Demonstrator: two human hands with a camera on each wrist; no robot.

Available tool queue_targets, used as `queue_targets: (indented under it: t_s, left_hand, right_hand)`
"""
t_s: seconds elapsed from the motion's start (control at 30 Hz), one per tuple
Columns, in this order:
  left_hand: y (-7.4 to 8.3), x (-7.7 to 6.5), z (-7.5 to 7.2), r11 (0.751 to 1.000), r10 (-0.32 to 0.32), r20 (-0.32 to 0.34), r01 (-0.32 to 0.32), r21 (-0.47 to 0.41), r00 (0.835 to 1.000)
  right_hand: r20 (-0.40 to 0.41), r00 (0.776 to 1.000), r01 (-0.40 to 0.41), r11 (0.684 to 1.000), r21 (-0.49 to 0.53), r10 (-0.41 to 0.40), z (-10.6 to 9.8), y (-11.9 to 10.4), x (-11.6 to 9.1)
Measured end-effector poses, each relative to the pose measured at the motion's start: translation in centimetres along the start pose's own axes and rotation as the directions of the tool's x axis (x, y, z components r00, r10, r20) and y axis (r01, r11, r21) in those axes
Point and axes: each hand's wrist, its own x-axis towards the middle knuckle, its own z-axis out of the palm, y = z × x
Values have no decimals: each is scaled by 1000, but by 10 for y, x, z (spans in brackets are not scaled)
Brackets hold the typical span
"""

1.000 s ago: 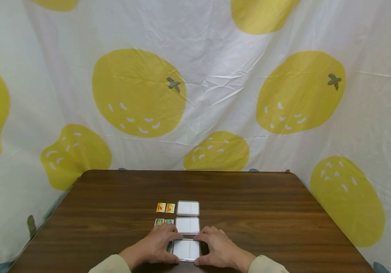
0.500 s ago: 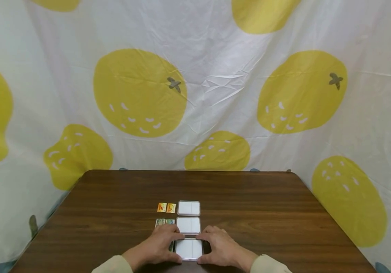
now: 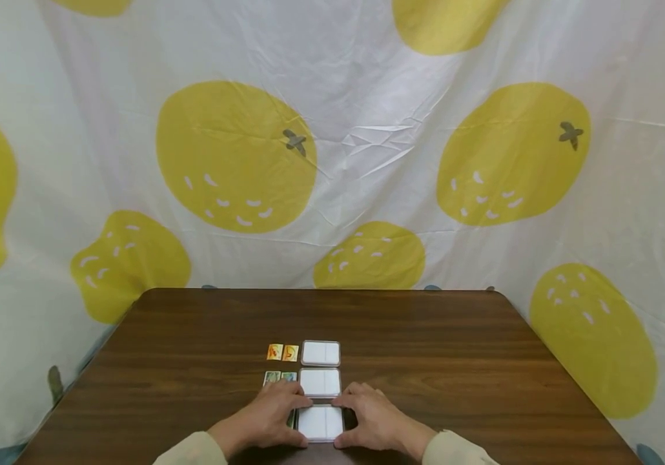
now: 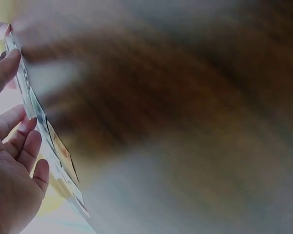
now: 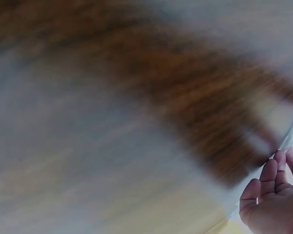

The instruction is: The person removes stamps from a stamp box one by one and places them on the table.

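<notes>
Three flat card cases with clear rims and white insides, each split by a thin line, lie in a column on the dark wooden table. My left hand grips the nearest card case at its left corners, thumb at the near edge and index finger at the far edge. My right hand holds the right corners the same way. In the left wrist view the case shows edge-on between thumb and fingers. Past the fingertips lies the middle card case; the far card case is beyond it.
Two orange picture cards lie left of the far case. Two greenish cards lie left of the middle one, partly behind my left hand. Another card's edge peeks out beside the nearest case. A white curtain with yellow fruit hangs behind the table.
The nearest case has shifted slightly right and now sits more in line with the other two. Both hands have kept their hold on it and moved slightly right with it.
</notes>
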Motion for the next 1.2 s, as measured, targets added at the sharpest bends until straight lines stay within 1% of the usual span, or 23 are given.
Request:
queue_targets:
  t_s: [0.17,0.4,0.57,0.77,0.87,1.0,1.17,1.2]
  left_hand:
    - [2,3,1,999,-31,26,32,-12,999]
    - [4,7,-3,1000,-21,32,21,3,999]
    - [7,7,-5,999,-45,44,45,11,998]
    - [17,13,-7,995,-81,61,77,65,995]
    - [20,14,-7,993,-98,72,92,77,993]
    - [19,12,-4,992,-93,67,86,94,993]
    - [13,5,2,991,-73,26,70,114,997]
    - [11,3,2,992,-75,10,73,102,997]
  right_hand:
    - [-4,1000,-1,1000,-7,1,0,2,1]
    - [-15,1000,5,1000,11,-4,3,3,1]
    - [-21,1000,19,1000,22,-19,4,5,1]
    - [-30,999,26,999,25,-25,3,6,-2]
    - [-25,999,21,1000,21,-20,3,7,-3]
    - [-1,1000,16,1000,4,-16,5,7,-3]
    - [11,1000,20,1000,-4,-20,6,5,-4]
    - [7,1000,21,1000,5,-21,5,4,-4]
